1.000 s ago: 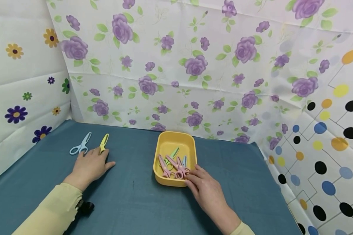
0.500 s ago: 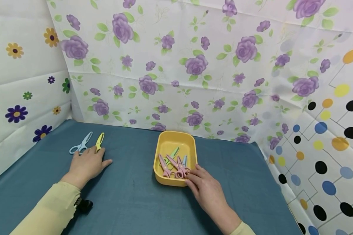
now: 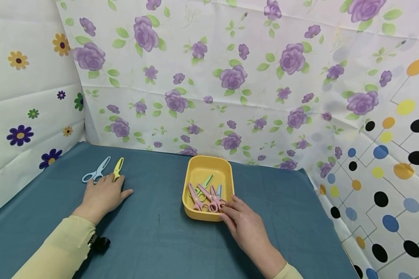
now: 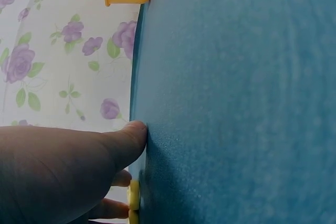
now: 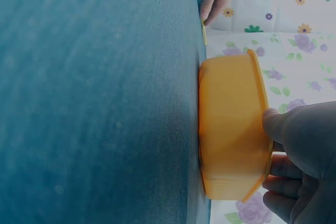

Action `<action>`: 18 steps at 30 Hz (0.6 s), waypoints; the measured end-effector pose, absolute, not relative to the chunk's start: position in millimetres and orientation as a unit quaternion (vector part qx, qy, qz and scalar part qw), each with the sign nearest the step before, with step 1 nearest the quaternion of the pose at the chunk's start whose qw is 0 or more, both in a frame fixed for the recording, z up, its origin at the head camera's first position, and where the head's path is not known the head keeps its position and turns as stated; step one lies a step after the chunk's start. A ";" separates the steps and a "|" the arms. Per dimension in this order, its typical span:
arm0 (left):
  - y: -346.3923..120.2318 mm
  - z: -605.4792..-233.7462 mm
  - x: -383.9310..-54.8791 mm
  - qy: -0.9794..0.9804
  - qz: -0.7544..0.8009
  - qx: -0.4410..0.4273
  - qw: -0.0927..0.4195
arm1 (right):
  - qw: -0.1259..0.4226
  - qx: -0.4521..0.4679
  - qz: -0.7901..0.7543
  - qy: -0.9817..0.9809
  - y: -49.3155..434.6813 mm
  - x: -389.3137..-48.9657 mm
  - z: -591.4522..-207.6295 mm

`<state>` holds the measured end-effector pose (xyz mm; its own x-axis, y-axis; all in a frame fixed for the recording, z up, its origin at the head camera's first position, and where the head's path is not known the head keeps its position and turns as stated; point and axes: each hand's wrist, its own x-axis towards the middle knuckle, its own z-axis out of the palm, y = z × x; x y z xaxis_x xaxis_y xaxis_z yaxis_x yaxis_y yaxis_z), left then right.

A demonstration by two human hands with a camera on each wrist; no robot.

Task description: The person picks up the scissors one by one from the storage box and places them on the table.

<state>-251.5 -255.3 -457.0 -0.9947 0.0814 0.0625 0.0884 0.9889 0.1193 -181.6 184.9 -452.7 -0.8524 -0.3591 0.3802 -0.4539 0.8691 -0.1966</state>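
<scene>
My left hand [image 3: 103, 195] lies palm down at the left, its fingertips over the handles of a pair of yellow scissors [image 3: 118, 168]. Just left of those, light blue scissors [image 3: 98, 170] lie on the cloth, their handles close to my fingers. In the left wrist view, my thumb [image 4: 128, 142] reaches out beside the yellow handle [image 4: 134, 195]. My right hand [image 3: 246, 226] holds the near right corner of a yellow plastic bin [image 3: 192, 162], thumb [image 5: 273, 127] against its rim. Inside the bin are pink scissors [image 3: 195, 199], green scissors [image 3: 206, 182] and light blue scissors [image 3: 219, 190].
A dark teal cloth [image 3: 153, 244] covers the table. Floral sheeting [image 3: 209, 77] rises behind its back edge, with patterned sheets at the left and right sides. A black wrist device [image 3: 100, 244] hangs under the left sleeve.
My left hand has slid slightly left and nearer, and the yellow scissors have shifted a little left with it, turning slightly. My right hand and the bin have stayed put.
</scene>
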 end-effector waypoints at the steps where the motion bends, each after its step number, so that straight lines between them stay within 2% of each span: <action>1: -255.3 -457.0 -251.5 -0.997 -0.060 -0.043 0.029 | 0.168 0.214 0.140 -0.952 185.0 -181.6 -452.8; 18: -255.9 -454.7 -251.2 -0.997 -0.061 -0.044 0.025 | 0.158 0.212 0.147 -0.953 184.8 -182.2 -451.8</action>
